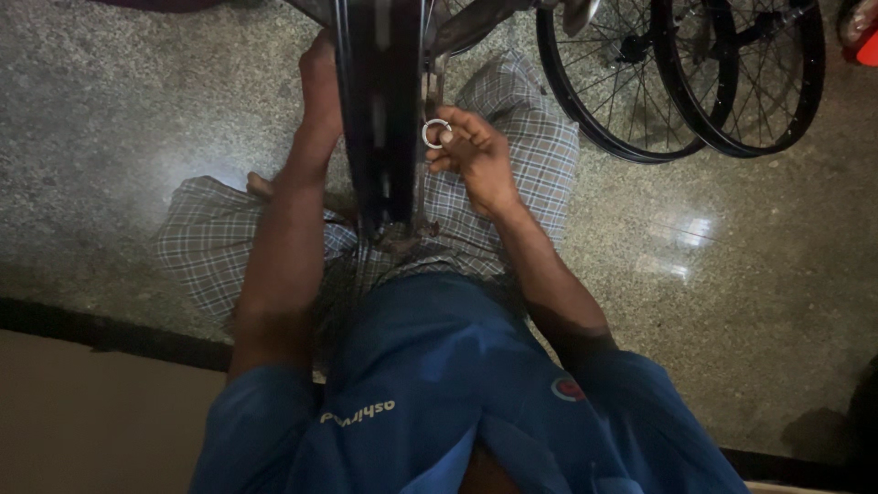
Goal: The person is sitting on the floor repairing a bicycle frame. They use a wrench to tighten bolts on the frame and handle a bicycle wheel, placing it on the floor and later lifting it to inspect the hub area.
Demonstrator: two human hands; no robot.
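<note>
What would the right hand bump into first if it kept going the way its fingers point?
Probably the wheel. The right hand holds a small ring, and its fingers point left at the dark rim close beside them. Depth is hard to judge, so they may touch already.

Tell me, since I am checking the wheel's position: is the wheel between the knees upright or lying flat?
Upright: the bicycle wheel stands on edge between the knees, left hand against it.
</note>
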